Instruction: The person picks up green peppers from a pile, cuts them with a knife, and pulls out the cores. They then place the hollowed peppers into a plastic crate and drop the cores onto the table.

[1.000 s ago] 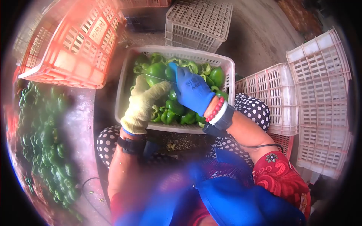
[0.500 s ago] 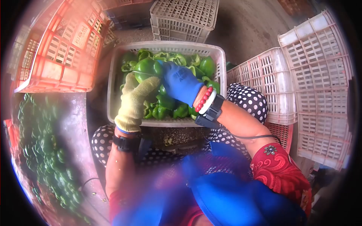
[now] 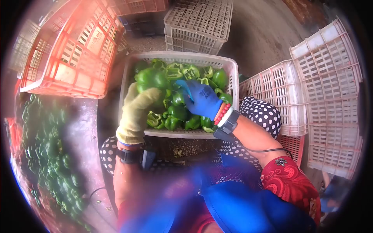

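Note:
My left hand, in a pale yellow knitted glove, is closed around a whole-looking green bell pepper above the left part of a white plastic crate. To the right of that pepper is my right hand in a blue glove, its fingers curled together over the crate. What the right fingers hold, if anything, is hidden. Under both hands the crate contains cut green bell peppers, several of them hollow halves or open pieces.
Orange crates stand at the left and white crates at the right. Behind the work crate is a grey-white crate. A pile of green peppers lies on the floor at left. My knees in dotted cloth flank the crate.
My right hand has come away from the pepper, toward the right and down. The left hand still holds the pepper. The whole view has shifted slightly.

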